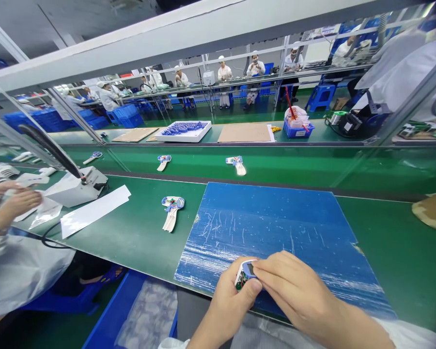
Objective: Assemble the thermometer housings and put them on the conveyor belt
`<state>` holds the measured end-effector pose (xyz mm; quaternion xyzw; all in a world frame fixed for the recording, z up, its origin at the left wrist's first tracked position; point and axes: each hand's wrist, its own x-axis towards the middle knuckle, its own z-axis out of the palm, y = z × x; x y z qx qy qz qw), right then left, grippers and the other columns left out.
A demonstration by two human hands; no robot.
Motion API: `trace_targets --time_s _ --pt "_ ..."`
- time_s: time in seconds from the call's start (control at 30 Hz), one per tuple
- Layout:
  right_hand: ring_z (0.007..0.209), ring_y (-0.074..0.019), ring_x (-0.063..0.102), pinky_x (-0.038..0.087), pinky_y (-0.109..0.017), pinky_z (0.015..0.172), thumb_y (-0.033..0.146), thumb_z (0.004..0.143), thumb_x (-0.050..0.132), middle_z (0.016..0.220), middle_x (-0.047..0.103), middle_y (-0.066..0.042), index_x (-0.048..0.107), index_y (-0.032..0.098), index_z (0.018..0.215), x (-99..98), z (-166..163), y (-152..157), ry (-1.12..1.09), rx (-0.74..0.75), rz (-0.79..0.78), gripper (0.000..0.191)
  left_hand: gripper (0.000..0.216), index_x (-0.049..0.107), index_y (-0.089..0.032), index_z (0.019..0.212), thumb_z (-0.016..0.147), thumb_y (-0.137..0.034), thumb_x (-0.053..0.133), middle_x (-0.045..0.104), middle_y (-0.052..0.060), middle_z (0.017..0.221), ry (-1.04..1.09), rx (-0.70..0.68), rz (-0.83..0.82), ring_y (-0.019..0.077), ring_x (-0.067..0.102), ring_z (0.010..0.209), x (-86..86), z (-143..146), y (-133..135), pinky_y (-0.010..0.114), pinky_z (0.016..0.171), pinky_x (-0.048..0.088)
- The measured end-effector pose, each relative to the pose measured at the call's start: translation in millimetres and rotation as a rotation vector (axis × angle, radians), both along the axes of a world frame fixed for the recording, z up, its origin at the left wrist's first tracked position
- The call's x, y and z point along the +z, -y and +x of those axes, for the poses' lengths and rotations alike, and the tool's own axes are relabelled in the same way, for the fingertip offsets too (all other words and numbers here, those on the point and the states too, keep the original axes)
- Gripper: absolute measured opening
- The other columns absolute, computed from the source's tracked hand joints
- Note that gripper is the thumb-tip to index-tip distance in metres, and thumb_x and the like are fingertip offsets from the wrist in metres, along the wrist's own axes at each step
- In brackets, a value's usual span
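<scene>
My left hand (229, 300) and my right hand (290, 286) meet over the near edge of a scratched blue mat (269, 228). Both are closed on a small white device part (244, 274) with a blue face and coloured wires showing at its side. My left thumb presses its lower edge; my right fingers pinch its right end. A similar finished-looking piece (172, 209), white with a blue top and a long cream handle, lies on the green bench (145, 228) left of the mat.
Three more such pieces (163, 162) (236, 165) (92, 157) lie on the green conveyor belt behind. A co-worker's hands (10, 198) handle white sheets at the left, beside a white machine (76, 186). A white tray (183, 131), cardboard sheets and a blue basket (298, 127) sit farther back. A blue bin (109, 320) stands below.
</scene>
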<state>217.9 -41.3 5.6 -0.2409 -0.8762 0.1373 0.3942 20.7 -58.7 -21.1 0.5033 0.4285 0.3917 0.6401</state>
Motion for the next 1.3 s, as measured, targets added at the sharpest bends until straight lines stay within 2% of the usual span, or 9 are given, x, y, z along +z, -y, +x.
trace_targets --time_s 0.23,0.37,0.57,0.83,0.97,1.1,1.2,1.3 --pt "0.097 -0.0222 0.060 0.055 -0.038 0.078 -0.003 0.098 0.053 0.116 0.069 -0.018 0.059 0.006 0.130 -9.8 -0.2 2.2 -0.117 -0.005 -0.037 0.033 0.051 0.067 -0.021 0.124 0.093 -0.061 0.067 0.054 -0.002 0.079 0.021 -0.036 -0.013 0.0113 0.040 0.065 -0.9 -0.5 0.8 0.025 0.064 0.039" --pt "0.097 -0.0214 0.060 0.056 -0.037 0.080 -0.003 0.099 0.053 0.115 0.069 -0.016 0.058 0.007 0.134 -13.0 1.0 4.3 -0.147 -0.001 -0.094 0.037 0.053 0.068 -0.019 0.119 0.092 -0.065 0.066 0.058 0.001 0.083 -0.004 -0.049 0.004 0.0151 0.048 0.074 3.6 -1.0 -1.2 0.028 0.071 0.044" --pt "0.091 -0.0214 0.062 0.058 -0.037 0.075 -0.001 0.100 0.051 0.112 0.071 -0.014 0.060 0.009 0.129 -8.6 -0.9 6.5 -0.091 -0.044 -0.071 0.032 0.050 0.070 -0.019 0.118 0.093 -0.063 0.065 0.066 0.007 0.098 -0.090 -0.053 0.040 0.0226 0.057 0.096 8.5 -1.5 -2.4 0.034 0.087 0.049" --pt "0.090 -0.0185 0.064 0.060 -0.033 0.075 0.005 0.102 0.051 0.108 0.072 -0.012 0.063 0.013 0.128 -13.2 -4.2 7.5 -0.181 -0.039 -0.151 0.030 0.051 0.069 -0.019 0.119 0.094 -0.062 0.064 0.069 0.009 0.103 -0.046 -0.062 0.050 0.0250 0.059 0.101 6.2 -1.3 1.3 0.037 0.092 0.049" --pt "0.093 -0.0167 0.066 0.058 -0.031 0.078 0.007 0.103 0.053 0.107 0.073 -0.008 0.065 0.017 0.120 -12.0 -4.7 4.3 -0.205 -0.022 -0.219 0.023 0.047 0.070 -0.019 0.120 0.096 -0.059 0.063 0.070 0.010 0.109 -0.048 -0.059 0.055 0.0250 0.060 0.101 6.6 -2.2 2.3 0.037 0.094 0.048" --pt "0.098 -0.0186 0.065 0.056 -0.033 0.081 0.020 0.103 0.063 0.109 0.071 -0.006 0.064 0.022 0.119 -13.1 1.2 0.3 -0.181 -0.153 -0.284 0.016 0.042 0.070 -0.021 0.120 0.098 -0.055 0.062 0.069 0.008 0.110 -0.086 -0.061 0.106 0.0238 0.060 0.101 11.1 -3.4 0.9 0.034 0.092 0.046" --pt "0.100 -0.0204 0.065 0.054 -0.036 0.085 0.028 0.099 0.070 0.109 0.070 -0.003 0.067 0.027 0.118 -14.4 7.1 -1.7 -0.131 -0.208 -0.403 0.019 0.038 0.071 -0.021 0.117 0.098 -0.053 0.062 0.068 0.007 0.109 -0.120 -0.071 0.160 0.0233 0.061 0.100 13.5 -4.1 0.0 0.032 0.091 0.045" --pt "0.096 -0.0174 0.066 0.052 -0.032 0.084 0.023 0.097 0.072 0.106 0.070 0.000 0.072 0.030 0.110 -12.3 10.3 -2.8 -0.067 -0.158 -0.696 0.015 0.036 0.071 -0.021 0.115 0.099 -0.051 0.062 0.069 0.007 0.110 -0.160 -0.083 0.172 0.0227 0.061 0.100 12.7 -4.7 0.4 0.032 0.091 0.044"
